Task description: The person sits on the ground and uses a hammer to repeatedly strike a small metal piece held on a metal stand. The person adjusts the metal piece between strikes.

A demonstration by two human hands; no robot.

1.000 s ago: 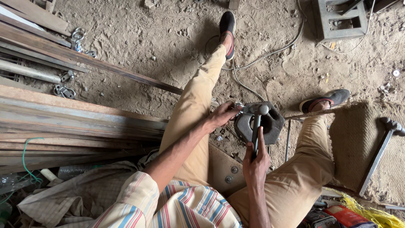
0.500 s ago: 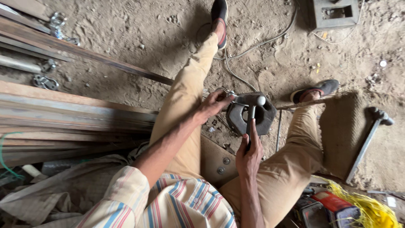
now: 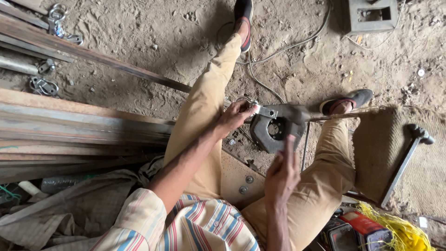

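Down on the sandy floor [image 3: 139, 42], a person is sitting with legs spread, and a dark, round metal block [image 3: 272, 132] is lying between the knees. The left hand [image 3: 234, 117] is closing its fingers around a small silvery metal clamp piece [image 3: 264, 111], pressing it against the upper rim of the block. The right hand [image 3: 282, 174] is gripping the handle of a hammer [image 3: 292, 122], whose blurred head is hanging just above the block's right side. Long rusty steel bars [image 3: 83, 125] are lying stacked along the floor's left edge, with shackles [image 3: 44, 86] near them. A second hammer [image 3: 406, 158] is resting on a woven mat [image 3: 385, 144] near the right edge, well apart from both hands. A grey cable [image 3: 278, 49] is trailing across the sand toward the top edge.
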